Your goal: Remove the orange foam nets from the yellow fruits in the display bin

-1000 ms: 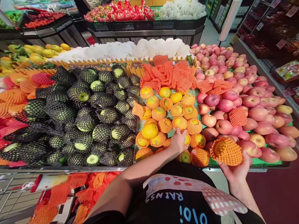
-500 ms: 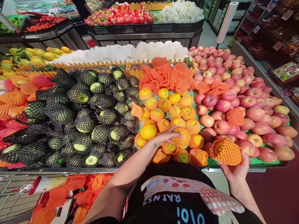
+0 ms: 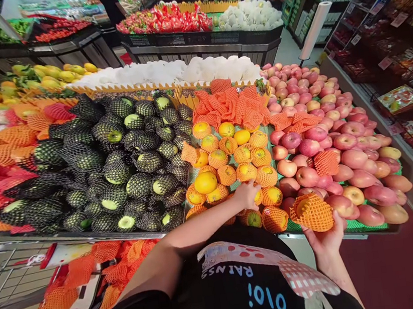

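My right hand [image 3: 328, 240] holds an orange in an orange foam net [image 3: 312, 212] from below, in front of the apples. My left hand [image 3: 248, 195] reaches into the bed of oranges, palm down. Its fingers curl round an orange [image 3: 258, 198] that shows only in part beneath them. Around it lie several more oranges in foam nets, among them a netted orange [image 3: 272, 196] just to the right. A bare orange [image 3: 205, 182] sits to the left of the hand.
Red apples [image 3: 353, 158] fill the right side. Netted dark green melons [image 3: 138, 184] lie to the left. Loose foam nets [image 3: 222, 104] are heaped behind the oranges. A shopping cart [image 3: 11, 286] with foam nets stands at lower left. A plastic bag roll [image 3: 315, 31] rises behind the apples.
My left hand has shifted slightly right and its spread fingers have curled in round an orange. My right hand still holds the netted orange in nearly the same place.
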`<state>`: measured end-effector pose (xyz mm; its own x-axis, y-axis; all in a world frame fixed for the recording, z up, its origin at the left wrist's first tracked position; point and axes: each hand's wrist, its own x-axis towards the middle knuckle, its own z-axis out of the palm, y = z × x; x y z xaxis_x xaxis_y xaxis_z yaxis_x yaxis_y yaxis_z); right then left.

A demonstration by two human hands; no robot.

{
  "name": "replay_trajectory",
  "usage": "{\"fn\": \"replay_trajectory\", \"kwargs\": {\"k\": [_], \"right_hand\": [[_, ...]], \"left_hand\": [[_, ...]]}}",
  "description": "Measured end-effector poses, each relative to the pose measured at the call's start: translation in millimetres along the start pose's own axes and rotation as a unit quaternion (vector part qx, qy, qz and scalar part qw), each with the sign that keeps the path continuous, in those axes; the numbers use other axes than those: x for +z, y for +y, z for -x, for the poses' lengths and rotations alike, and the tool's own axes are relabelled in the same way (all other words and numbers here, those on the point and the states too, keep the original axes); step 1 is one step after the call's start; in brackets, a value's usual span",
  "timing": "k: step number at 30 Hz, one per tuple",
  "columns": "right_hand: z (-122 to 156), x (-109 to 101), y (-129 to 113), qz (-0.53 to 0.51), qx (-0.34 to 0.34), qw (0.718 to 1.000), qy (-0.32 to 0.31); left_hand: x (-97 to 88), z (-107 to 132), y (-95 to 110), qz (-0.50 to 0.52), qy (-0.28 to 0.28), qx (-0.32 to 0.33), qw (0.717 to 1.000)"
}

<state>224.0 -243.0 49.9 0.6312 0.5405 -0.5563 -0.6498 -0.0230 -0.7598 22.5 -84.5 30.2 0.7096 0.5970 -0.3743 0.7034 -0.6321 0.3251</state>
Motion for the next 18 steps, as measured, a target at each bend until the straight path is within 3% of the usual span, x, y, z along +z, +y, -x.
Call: {"fn": "replay_trajectory", "kwargs": {"k": [8,12,15,18], "right_hand": [[1,25,5,0.001,0.001,0.998,-0.061],[5,27,4,-0.002,-0.004,0.998,-0.068],[6,20,2,0.003,-0.010,0.998,-0.056],[5,12,0,0.015,-0.002,1.000,-0.027]], "left_hand": [[-11.3,-14,-5,-0.026,-0.052,0.032,0.998],[-34.7,8,-23,0.039,-0.027,0.088,0.995],[-50.3,35,-34,0.045,0.022,0.050,0.998],[-46.9,57,-35,-0.015,-0.069,-0.005,0.997]]}}
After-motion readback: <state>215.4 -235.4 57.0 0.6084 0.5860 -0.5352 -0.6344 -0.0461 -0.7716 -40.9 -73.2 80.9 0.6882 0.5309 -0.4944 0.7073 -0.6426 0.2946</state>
